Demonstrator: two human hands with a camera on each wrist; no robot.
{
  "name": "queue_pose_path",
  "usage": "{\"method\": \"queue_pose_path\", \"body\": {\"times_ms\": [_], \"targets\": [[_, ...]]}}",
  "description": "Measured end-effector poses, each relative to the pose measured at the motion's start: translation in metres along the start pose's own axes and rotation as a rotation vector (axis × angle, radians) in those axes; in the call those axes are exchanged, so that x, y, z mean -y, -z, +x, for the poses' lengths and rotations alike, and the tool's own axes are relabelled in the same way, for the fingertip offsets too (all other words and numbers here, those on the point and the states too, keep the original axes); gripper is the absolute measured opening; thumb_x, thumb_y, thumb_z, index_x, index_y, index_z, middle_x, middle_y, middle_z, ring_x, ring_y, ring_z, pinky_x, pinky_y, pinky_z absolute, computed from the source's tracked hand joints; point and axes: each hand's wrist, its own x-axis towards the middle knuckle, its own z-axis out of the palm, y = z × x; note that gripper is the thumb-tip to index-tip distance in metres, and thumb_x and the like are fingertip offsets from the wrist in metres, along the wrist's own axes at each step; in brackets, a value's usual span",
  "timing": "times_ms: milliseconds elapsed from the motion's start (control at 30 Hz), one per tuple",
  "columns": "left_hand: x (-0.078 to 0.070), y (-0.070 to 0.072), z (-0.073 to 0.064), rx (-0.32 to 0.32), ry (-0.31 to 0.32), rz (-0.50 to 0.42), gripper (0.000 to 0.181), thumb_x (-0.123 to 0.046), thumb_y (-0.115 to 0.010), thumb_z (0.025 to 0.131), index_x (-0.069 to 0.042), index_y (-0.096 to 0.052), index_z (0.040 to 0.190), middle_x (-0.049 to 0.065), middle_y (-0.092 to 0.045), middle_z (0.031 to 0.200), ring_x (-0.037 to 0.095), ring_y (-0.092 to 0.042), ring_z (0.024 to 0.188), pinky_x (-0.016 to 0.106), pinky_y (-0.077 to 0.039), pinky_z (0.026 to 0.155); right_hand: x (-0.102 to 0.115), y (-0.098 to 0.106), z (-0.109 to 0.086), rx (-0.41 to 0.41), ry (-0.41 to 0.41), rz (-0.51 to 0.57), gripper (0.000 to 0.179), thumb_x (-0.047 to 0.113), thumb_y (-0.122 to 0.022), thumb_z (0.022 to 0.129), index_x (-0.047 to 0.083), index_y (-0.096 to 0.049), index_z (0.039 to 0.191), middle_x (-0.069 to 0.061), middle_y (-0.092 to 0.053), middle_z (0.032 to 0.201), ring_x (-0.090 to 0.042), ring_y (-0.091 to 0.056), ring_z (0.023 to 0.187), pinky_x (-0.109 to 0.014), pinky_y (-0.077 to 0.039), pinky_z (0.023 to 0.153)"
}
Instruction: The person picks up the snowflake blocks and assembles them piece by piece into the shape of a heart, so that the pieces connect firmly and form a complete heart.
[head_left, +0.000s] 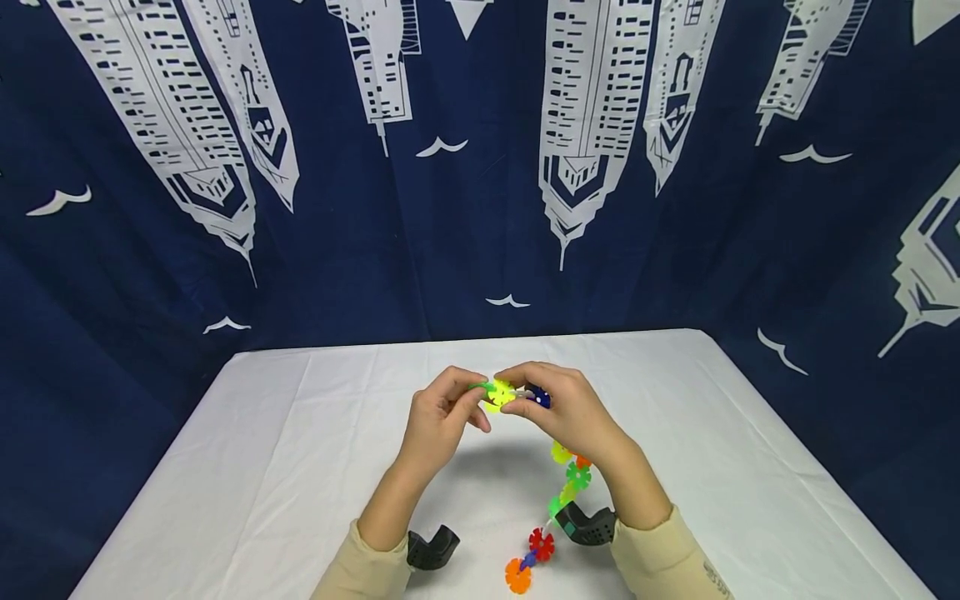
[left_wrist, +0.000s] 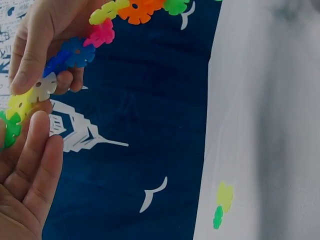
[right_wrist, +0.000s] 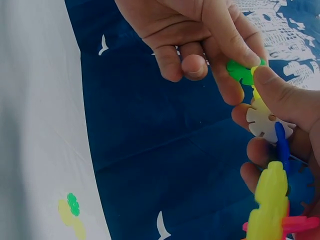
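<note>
Both hands meet above the white table, working on a chain of notched plastic flower discs. My left hand [head_left: 446, 408] pinches a green disc [left_wrist: 11, 129] between thumb and fingers. Beside it, my right hand [head_left: 573, 408] pinches a yellow disc [head_left: 500, 396] by thumb and fingertips; the green and yellow discs meet at their edges. A white disc [right_wrist: 270, 121] and a blue disc [left_wrist: 78, 52] follow under the right hand's fingers. Pink [left_wrist: 101, 33] and orange [left_wrist: 135, 12] discs continue the chain, which shows below the right wrist down to an orange end disc [head_left: 518, 576].
The table's white cloth [head_left: 300, 467] reaches back to a dark blue curtain [head_left: 420, 250] printed with white buildings and birds. Pale yellow [left_wrist: 225, 196] and green [left_wrist: 218, 217] discs show against the cloth in the left wrist view. Black wrist cameras [head_left: 433, 548] sit on both forearms.
</note>
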Motion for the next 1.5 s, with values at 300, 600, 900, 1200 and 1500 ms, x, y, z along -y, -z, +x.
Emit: {"method": "queue_pose_path", "body": {"times_ms": [300, 600, 900, 1200, 1500], "targets": [[0.004, 0.008, 0.0, 0.002, 0.127, 0.038, 0.022, -0.009, -0.064, 0.097, -0.006, -0.061, 0.119, 0.021, -0.075, 0.088, 0.023, -0.069, 0.059, 0.031, -0.061, 0.063, -0.004, 0.002, 0.0, 0.023, -0.012, -0.031, 0.032, 0.021, -0.079, 0.085, 0.014, -0.071, 0.115, 0.003, -0.074, 0.112, -0.012, -0.07, 0.094, -0.03, -0.059, 0.083], [0.033, 0.008, -0.002, -0.022, 0.287, 0.103, 0.021, -0.019, -0.068, 0.096, -0.01, -0.065, 0.114, 0.011, -0.076, 0.1, 0.019, -0.071, 0.073, 0.025, -0.059, 0.069, -0.006, 0.004, 0.001, -0.012, -0.077, -0.031, 0.035, 0.019, -0.081, 0.084, 0.013, -0.07, 0.117, 0.002, -0.075, 0.11, -0.013, -0.07, 0.09, -0.028, -0.059, 0.081], [0.085, -0.003, 0.004, -0.075, 0.52, 0.147, 0.021, -0.012, -0.068, 0.094, -0.002, -0.067, 0.113, 0.012, -0.072, 0.102, 0.02, -0.067, 0.088, 0.02, -0.051, 0.072, -0.01, 0.004, 0.001, -0.047, -0.106, -0.06, 0.035, 0.019, -0.082, 0.082, 0.014, -0.07, 0.116, 0.003, -0.076, 0.103, -0.014, -0.07, 0.088, -0.03, -0.06, 0.08], [0.119, -0.013, 0.019, -0.088, 0.574, 0.345, 0.021, -0.007, -0.072, 0.088, -0.009, -0.072, 0.109, 0.01, -0.073, 0.108, 0.028, -0.065, 0.105, 0.044, -0.051, 0.096, -0.011, 0.007, 0.001, -0.04, -0.135, -0.072, 0.036, 0.02, -0.082, 0.082, 0.016, -0.07, 0.116, 0.003, -0.076, 0.104, -0.012, -0.069, 0.087, -0.029, -0.06, 0.08], [0.136, -0.017, 0.022, -0.003, 0.657, 0.604, 0.031, -0.018, -0.078, 0.086, -0.021, -0.074, 0.116, 0.004, -0.072, 0.114, 0.03, -0.056, 0.113, 0.05, -0.034, 0.094, -0.013, 0.006, 0.001, -0.031, -0.121, -0.069, 0.035, 0.019, -0.082, 0.083, 0.016, -0.07, 0.116, 0.003, -0.076, 0.104, -0.011, -0.069, 0.087, -0.028, -0.059, 0.08]]}}
